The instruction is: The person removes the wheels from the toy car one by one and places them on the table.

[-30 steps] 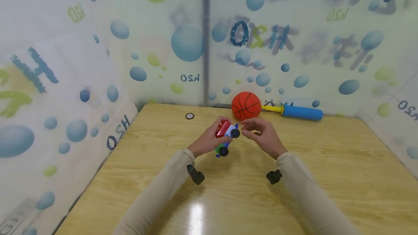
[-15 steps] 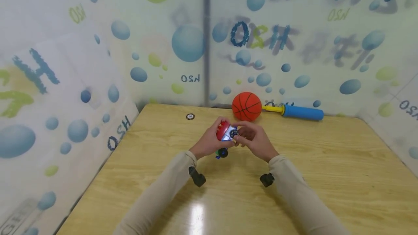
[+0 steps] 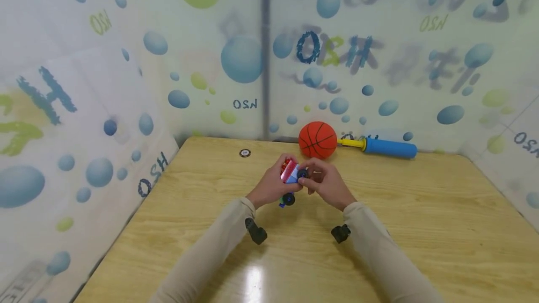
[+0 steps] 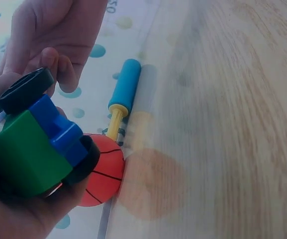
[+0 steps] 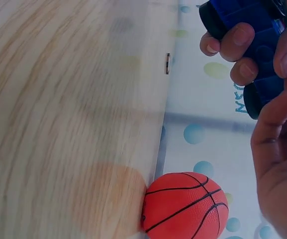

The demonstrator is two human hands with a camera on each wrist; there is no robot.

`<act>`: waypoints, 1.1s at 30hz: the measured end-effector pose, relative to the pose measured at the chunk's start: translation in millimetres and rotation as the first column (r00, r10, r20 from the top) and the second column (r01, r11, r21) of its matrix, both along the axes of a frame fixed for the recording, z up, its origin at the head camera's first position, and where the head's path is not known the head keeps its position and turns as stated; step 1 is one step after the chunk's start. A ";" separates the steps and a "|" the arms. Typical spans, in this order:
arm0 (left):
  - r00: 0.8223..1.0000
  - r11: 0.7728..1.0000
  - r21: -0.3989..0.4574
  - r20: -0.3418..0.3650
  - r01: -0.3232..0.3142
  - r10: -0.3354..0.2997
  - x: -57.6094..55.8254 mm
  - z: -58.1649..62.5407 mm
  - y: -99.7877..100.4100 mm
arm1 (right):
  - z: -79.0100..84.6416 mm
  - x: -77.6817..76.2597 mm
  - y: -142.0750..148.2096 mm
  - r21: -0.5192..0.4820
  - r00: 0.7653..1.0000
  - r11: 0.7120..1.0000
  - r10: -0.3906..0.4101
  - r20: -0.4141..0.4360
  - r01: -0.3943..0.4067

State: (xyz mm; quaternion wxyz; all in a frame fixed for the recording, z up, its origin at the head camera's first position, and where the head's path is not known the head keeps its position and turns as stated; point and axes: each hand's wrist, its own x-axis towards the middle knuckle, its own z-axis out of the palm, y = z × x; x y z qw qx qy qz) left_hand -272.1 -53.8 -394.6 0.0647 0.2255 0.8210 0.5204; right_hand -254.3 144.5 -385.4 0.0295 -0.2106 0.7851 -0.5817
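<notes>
A small toy truck (image 3: 291, 173) with red, white, blue and green parts and black wheels is held over the table by my left hand (image 3: 269, 186). Its green end (image 4: 31, 154) and blue chassis face the left wrist view, while the right wrist view shows the blue underside (image 5: 264, 47) with the left fingers (image 5: 239, 40) wrapped across it. My right hand (image 3: 330, 185) pinches one black wheel (image 3: 302, 174) between thumb and index finger. Another wheel (image 3: 288, 199) sticks out below the left hand. Part of the truck's body is hidden by the left palm.
A red toy basketball (image 3: 317, 140) rests at the table's back edge by the wall. Beside it lies a blue and yellow foam-covered pump-like tube (image 3: 389, 147). A round black-and-white chip (image 3: 245, 153) is at the back left of the wooden table (image 3: 202, 176).
My right hand has moved left from beside the truck and now has thumb and finger on its wheel. The left hand keeps its grip, nearly in place.
</notes>
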 end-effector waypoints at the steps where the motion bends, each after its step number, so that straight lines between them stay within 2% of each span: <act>1: 1.000 1.000 -0.012 -0.007 -0.004 0.004 -0.3 0.6 0.1 | 0.7 -0.7 -0.6 -0.003 1.000 1.000 -0.007 0.005 0.007; 7: 0.995 0.995 -0.090 -0.092 -0.035 0.027 -2.7 2.4 2.7 | -0.3 -7.0 -4.1 -0.031 0.998 0.999 -0.030 0.048 0.031; 10: 0.995 0.992 -0.114 -0.093 -0.049 0.039 -2.7 0.4 4.6 | -3.8 -7.5 -5.0 -0.022 0.999 0.999 -0.038 0.027 0.039; 12: 0.995 0.991 -0.122 -0.081 -0.060 0.050 -2.2 -1.2 5.1 | -6.8 -6.3 -6.2 0.066 0.996 0.996 -0.048 -0.077 0.053; 14: 0.994 0.988 -0.129 -0.074 -0.085 0.076 -2.1 -2.4 4.7 | -9.7 -4.4 -7.6 0.151 0.979 0.985 -0.053 -0.197 0.083; 16: 0.991 0.984 -0.132 -0.069 -0.122 0.113 -2.4 -2.3 3.6 | -11.8 -2.6 -7.8 0.197 0.960 0.974 -0.058 -0.273 0.115; 17: 0.989 0.981 -0.129 -0.066 -0.143 0.136 -2.6 -1.5 2.8 | -12.1 -2.1 -7.0 0.206 0.957 0.971 -0.064 -0.282 0.125; 20: 0.982 0.974 -0.125 -0.053 -0.188 0.182 -4.1 2.1 0.4 | -11.1 -3.7 0.3 0.141 0.982 0.985 -0.072 -0.176 0.097; 22: 0.980 0.973 -0.116 -0.043 -0.199 0.196 -5.6 4.4 -1.0 | -9.2 -6.9 8.0 0.125 0.992 0.990 -0.049 -0.117 0.064; 26: 0.979 0.974 -0.098 -0.028 -0.204 0.203 -7.8 7.2 -3.3 | -7.5 -14.9 21.6 0.199 0.996 0.980 0.024 -0.085 -0.006; 29: 0.978 0.973 -0.101 -0.026 -0.209 0.208 -8.6 8.3 -4.4 | -8.0 -20.4 28.2 0.287 0.997 0.958 0.045 -0.067 -0.024; 33: 0.978 0.971 -0.117 -0.018 -0.209 0.208 -8.9 8.4 -5.1 | -13.5 -29.1 35.0 0.447 0.998 0.894 -0.014 -0.065 0.042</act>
